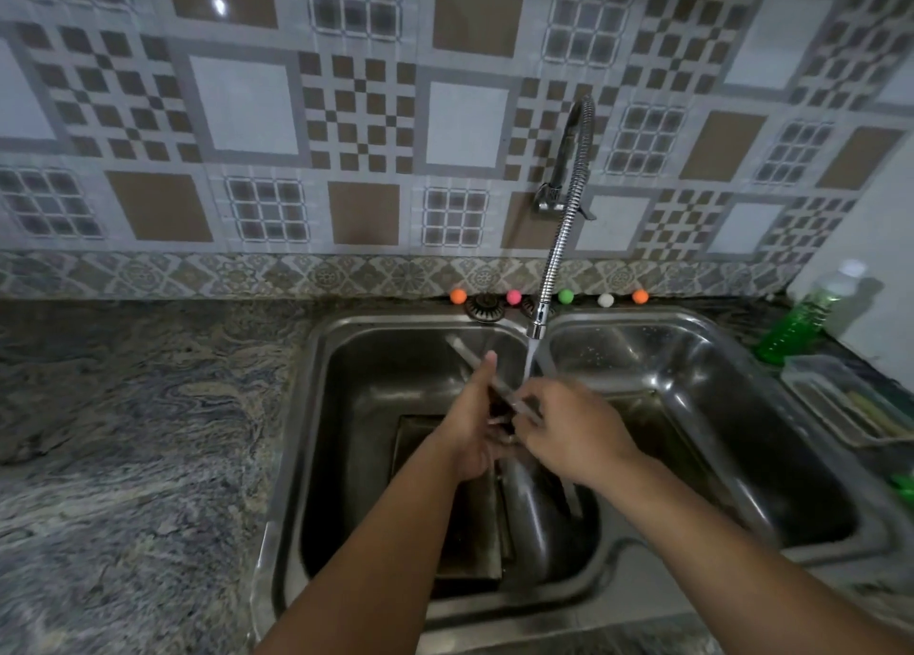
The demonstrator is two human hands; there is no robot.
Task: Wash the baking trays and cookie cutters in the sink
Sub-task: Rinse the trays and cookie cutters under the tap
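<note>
A: From the head view, what do your two hands hold?

B: Your left hand [475,422] and your right hand [564,432] are together over the left basin of the double sink [316,407]. Between them you hold a baking tray [475,362], tilted on its edge, with its far corner pointing up and away from you. The left grip has the fingers curled around the tray's near side. The right grip is also curled, on the tray's right edge.

A: Where is the water?

B: The flexible faucet [559,249] hangs just above and beyond your right hand. Its stream falls beside the tray, very near your right fingers.

A: Is something under your hands?

B: Yes. Below your left hand a second tray [470,545] lies in the basin, dark and flat. Just right of it, below your right wrist, a rounded metal piece [534,506] leans; I cannot tell what it is.

A: And farther away?

B: Beyond both hands, five small coloured balls [566,297] sit in a row at the wall. Far right of your right hand stands a green bottle [796,323], and near it a clear container [841,397] on the counter [123,407]. The right basin is beside your right forearm.
</note>
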